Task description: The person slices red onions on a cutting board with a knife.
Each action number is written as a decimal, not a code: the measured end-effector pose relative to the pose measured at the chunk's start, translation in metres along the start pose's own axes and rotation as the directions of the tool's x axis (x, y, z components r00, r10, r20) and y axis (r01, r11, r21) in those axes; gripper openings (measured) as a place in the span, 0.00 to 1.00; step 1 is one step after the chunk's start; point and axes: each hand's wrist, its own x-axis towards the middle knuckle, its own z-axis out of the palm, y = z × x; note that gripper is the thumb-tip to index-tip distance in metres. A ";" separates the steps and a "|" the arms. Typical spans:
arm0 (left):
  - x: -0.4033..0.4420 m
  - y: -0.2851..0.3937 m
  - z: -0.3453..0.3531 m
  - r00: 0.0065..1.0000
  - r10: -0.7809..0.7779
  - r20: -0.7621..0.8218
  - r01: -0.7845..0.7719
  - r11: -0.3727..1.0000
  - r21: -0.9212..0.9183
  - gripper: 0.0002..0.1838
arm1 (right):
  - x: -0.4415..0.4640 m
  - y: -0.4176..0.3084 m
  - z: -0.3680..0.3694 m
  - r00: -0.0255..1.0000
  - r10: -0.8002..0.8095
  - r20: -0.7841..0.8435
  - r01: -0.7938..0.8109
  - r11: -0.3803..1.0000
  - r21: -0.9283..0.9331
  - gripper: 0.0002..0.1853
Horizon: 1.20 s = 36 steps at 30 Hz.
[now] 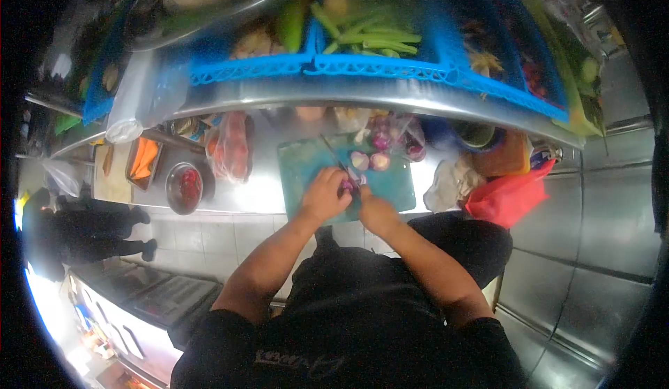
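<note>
A green cutting board (296, 166) lies on the metal counter in front of me. My left hand (326, 194) is closed over a piece of red onion (346, 185) on the board. In my right hand (378, 212) is a knife (334, 152), its blade pointing up and to the left, close beside the left fingers. The knife's handle is hidden by the hand. Just beyond the blade, two cut onion pieces (380, 162) show pale faces. More red onions (383, 136), some in a clear plastic bag, sit at the board's far edge.
Left of the board are a bag of red produce (228, 148), a metal bowl (185, 188) and a tray of orange pieces (144, 157). To the right lie a crumpled cloth (449, 183) and a red bag (512, 194). Blue crates (383, 67) of vegetables fill the shelf above. Another person (83, 232) stands at left.
</note>
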 end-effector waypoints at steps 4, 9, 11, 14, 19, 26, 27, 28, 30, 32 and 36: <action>0.000 0.002 0.001 0.999 0.032 -0.034 -0.031 0.999 0.032 0.19 | 0.003 0.000 -0.037 0.995 -0.102 0.018 0.102 0.995 -0.011 0.15; -0.003 0.008 -0.003 0.998 0.020 -0.061 -0.018 0.999 0.033 0.18 | -0.028 -0.003 -0.037 0.989 -0.128 0.069 0.133 0.988 -0.080 0.16; -0.003 0.012 -0.003 0.993 0.041 -0.107 -0.036 0.998 0.054 0.18 | -0.013 0.009 -0.002 0.996 -0.078 0.038 0.080 0.995 -0.052 0.19; 0.000 0.002 -0.002 0.999 0.033 -0.041 -0.033 0.999 0.015 0.17 | 0.006 0.008 0.012 0.999 -0.046 0.011 0.046 0.999 -0.017 0.21; -0.001 0.002 -0.001 1.000 -0.013 -0.020 0.013 1.000 0.007 0.16 | -0.012 -0.018 -0.058 0.993 -0.100 0.055 0.102 0.994 -0.034 0.19; -0.005 0.003 0.003 0.994 0.015 -0.113 -0.014 1.000 0.001 0.13 | -0.010 0.005 0.007 0.998 0.023 0.054 -0.020 0.998 -0.063 0.17; -0.005 0.002 0.003 0.994 0.021 -0.108 -0.021 1.000 0.002 0.12 | -0.007 0.004 0.006 0.999 0.018 0.051 -0.015 0.998 -0.060 0.17; -0.004 0.001 0.002 0.994 0.030 -0.101 -0.029 1.000 0.003 0.12 | -0.002 0.003 0.004 0.999 0.014 0.047 -0.012 0.998 -0.054 0.17; -0.003 -0.001 0.001 0.994 0.042 -0.102 -0.041 0.999 0.008 0.11 | 0.004 -0.002 -0.011 0.999 -0.026 0.035 0.028 0.998 -0.056 0.17; -0.003 -0.002 0.003 0.992 0.049 -0.118 -0.048 0.999 0.007 0.11 | -0.010 -0.014 -0.046 0.995 -0.089 0.032 0.092 0.993 -0.077 0.17; -0.005 0.000 0.003 0.988 0.059 -0.143 -0.060 0.998 0.001 0.11 | -0.038 -0.015 -0.064 0.986 -0.155 0.063 0.161 0.982 -0.103 0.16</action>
